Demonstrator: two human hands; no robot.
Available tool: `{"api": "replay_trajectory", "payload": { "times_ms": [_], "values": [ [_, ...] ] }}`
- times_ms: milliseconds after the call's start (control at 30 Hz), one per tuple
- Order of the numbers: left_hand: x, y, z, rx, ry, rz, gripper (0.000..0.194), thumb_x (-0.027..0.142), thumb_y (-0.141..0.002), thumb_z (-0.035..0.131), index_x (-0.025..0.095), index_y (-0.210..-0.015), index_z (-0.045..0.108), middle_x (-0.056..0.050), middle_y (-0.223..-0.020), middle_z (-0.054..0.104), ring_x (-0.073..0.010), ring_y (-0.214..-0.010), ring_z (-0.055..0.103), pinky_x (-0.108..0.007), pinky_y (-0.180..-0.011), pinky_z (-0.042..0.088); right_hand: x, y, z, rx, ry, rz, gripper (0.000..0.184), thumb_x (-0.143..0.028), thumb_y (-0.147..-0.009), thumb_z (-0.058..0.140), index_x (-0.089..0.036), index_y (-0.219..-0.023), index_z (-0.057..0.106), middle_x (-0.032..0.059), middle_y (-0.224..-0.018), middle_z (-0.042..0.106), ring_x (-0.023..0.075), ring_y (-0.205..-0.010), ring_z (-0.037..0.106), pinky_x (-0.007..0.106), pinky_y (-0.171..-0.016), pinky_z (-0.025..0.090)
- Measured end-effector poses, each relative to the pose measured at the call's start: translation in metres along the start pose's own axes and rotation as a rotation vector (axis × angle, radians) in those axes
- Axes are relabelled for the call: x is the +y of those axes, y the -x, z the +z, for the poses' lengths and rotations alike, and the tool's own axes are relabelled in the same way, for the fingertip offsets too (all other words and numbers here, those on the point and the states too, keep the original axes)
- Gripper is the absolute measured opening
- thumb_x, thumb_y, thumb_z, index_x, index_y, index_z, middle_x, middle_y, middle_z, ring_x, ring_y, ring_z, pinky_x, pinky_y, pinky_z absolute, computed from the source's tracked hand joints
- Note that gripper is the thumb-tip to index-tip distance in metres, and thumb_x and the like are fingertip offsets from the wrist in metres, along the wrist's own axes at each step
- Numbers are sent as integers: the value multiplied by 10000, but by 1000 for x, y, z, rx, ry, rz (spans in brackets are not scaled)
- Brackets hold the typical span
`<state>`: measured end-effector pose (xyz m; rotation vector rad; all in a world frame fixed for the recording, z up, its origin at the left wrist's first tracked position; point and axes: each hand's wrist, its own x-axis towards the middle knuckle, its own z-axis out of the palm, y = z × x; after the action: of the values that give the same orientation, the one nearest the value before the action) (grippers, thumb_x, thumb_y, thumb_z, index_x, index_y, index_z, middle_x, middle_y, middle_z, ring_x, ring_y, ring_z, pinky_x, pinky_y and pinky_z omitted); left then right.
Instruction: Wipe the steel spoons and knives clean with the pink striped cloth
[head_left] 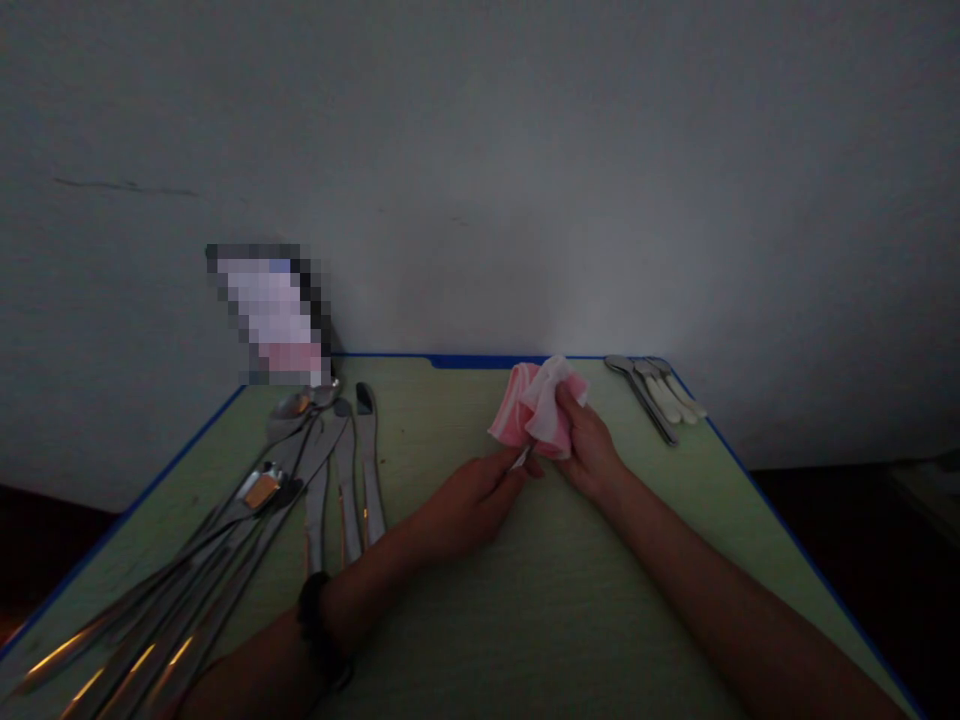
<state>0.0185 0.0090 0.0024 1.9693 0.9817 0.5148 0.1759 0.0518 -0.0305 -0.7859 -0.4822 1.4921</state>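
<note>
My right hand point(589, 445) is closed round a crumpled pink and white cloth point(536, 405) at the middle of the far side of the pale green table point(525, 600). My left hand point(472, 500) pinches the pale handle of a small utensil point(520, 459) whose other end is hidden inside the cloth. Both forearms reach in from the near edge, and a dark band sits on my left wrist point(315, 615).
Several long metal knives and spoons point(300, 480) lie fanned across the left part of the table. Three pale-handled spoons point(660, 392) lie at the far right corner. A blurred-out object point(274, 315) leans on the wall at the far left. The table has a blue rim point(480, 360).
</note>
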Motion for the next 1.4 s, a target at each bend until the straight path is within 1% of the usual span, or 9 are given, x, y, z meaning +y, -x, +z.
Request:
{"api": "replay_trajectory", "payload": {
  "times_ms": [133,233,367,567,767,933,1067,1233,1400],
  "values": [
    [0,-1,-1,-18,18,-5,295,300,-882,341,185,-997,587,6,-652,585,-171,-703,565,-269,-688,433,1,-2,0,58,-87,29,279,-416,-765,575,-153,-853,599,25,-769,666,135,-639,596,249,-566,483],
    [1,-1,-1,-27,50,-27,306,306,-881,337,181,-999,590,27,-543,518,-163,-629,546,-260,-638,431,2,0,1,60,-37,-13,254,-386,-732,620,-153,-829,588,11,-710,653,130,-611,583,241,-547,470],
    [0,-1,-1,-15,82,-43,320,328,-879,331,181,-967,602,22,-560,524,-155,-613,536,-251,-611,428,3,3,3,16,73,-115,222,-288,-683,654,-172,-854,573,-7,-712,646,128,-622,583,240,-569,459],
    [-2,-1,-3,-31,64,-31,292,329,-864,364,193,-939,611,10,-659,571,-155,-675,535,-243,-635,430,4,0,0,50,189,-226,255,-154,-622,623,-209,-848,518,-60,-674,616,109,-585,555,212,-540,439],
    [-5,0,-1,-66,63,-29,306,330,-878,338,184,-967,591,11,-684,558,-138,-631,514,-234,-617,423,5,-3,-5,68,259,-304,192,-319,-706,601,-187,-842,566,-28,-713,621,114,-632,553,224,-583,427],
    [-7,2,-3,-85,72,-29,292,314,-886,328,183,-985,569,7,-726,551,-122,-616,494,-216,-589,413,5,-4,-6,178,344,-240,312,-470,-712,578,-159,-735,583,-19,-581,578,111,-504,488,222,-463,354],
    [-6,2,-4,-92,52,-16,300,333,-893,317,176,-928,569,-6,-729,560,-145,-693,515,-229,-629,421,8,-1,-9,259,494,-293,416,-558,-701,552,-160,-579,544,-29,-458,503,101,-418,409,226,-390,272],
    [-7,1,0,-15,17,-11,268,329,-893,328,169,-927,540,-37,-843,591,-162,-774,530,-252,-694,422,8,4,-5,43,444,-235,368,-528,-708,573,-164,-652,561,-25,-522,559,102,-450,447,216,-432,319],
    [-5,-1,3,12,38,-31,275,339,-892,334,168,-901,549,-18,-708,573,-159,-693,529,-243,-634,405,4,7,2,-113,338,-146,297,-472,-718,589,-176,-742,582,-24,-602,604,100,-487,491,217,-492,375]
  ]
}}
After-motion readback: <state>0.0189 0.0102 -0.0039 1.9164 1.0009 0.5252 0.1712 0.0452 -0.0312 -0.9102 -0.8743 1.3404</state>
